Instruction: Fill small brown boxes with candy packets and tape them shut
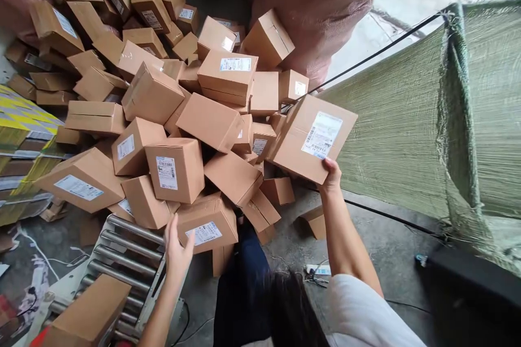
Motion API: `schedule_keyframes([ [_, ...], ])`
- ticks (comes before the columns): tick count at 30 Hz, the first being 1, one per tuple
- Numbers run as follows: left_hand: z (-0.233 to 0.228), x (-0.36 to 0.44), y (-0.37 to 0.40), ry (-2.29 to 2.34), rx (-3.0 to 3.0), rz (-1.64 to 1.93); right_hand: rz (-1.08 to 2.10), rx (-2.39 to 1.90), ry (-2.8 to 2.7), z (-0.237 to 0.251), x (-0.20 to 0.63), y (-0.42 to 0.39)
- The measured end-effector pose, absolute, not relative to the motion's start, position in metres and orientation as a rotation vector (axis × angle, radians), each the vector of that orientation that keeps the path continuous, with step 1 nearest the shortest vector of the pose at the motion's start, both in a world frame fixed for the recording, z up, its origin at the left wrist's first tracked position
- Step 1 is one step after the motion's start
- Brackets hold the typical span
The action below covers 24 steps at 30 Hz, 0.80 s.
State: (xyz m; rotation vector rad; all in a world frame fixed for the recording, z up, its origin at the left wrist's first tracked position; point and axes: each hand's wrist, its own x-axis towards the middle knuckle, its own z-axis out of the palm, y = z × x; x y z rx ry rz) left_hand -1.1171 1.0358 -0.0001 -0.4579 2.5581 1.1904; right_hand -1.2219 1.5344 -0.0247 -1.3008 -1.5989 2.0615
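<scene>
My right hand [330, 174] grips the lower corner of a cardboard box [295, 138], raised to the right of the pile and tilted. A white shipping label faces me on that box. My left hand [178, 249] is open, thumb and fingers apart, at the left end of another labelled carton [228, 219]; I cannot tell whether it touches. Just behind that carton is an upright box [189, 171] with a white label. Below and left of my left hand, a brown parcel [87, 309] rests on the roller conveyor [122, 257].
A large heap of cartons [93, 84] covers the floor ahead and left. Pink wrapped bulk [309, 21] stands behind it. Green mesh sheeting [391, 119] borders the right side. A power strip [319, 270] and cables lie on the concrete floor [293, 233]; a dark block [468, 287] sits lower right.
</scene>
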Motion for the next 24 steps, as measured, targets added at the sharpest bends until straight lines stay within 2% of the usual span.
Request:
schedule_keyframes([
  [7, -0.05, -1.049, 1.045, 2.424, -0.401, 0.828, 2.083, -1.356, -1.621, -0.078, -1.231, 1.538],
  [11, -0.069, -1.027, 1.035, 2.323, -0.451, 0.764, 2.167, -1.268, -1.62, -0.088, -1.265, 1.53],
  [19, -0.083, -1.011, 1.043, 2.236, -0.579, 0.798, 2.271, -0.868, -1.664, -0.047, -1.37, 1.506],
  [24, -0.092, -1.008, 1.045, 2.225, -0.652, 0.833, 2.254, -0.522, -1.838, -0.021, -1.464, 1.443],
])
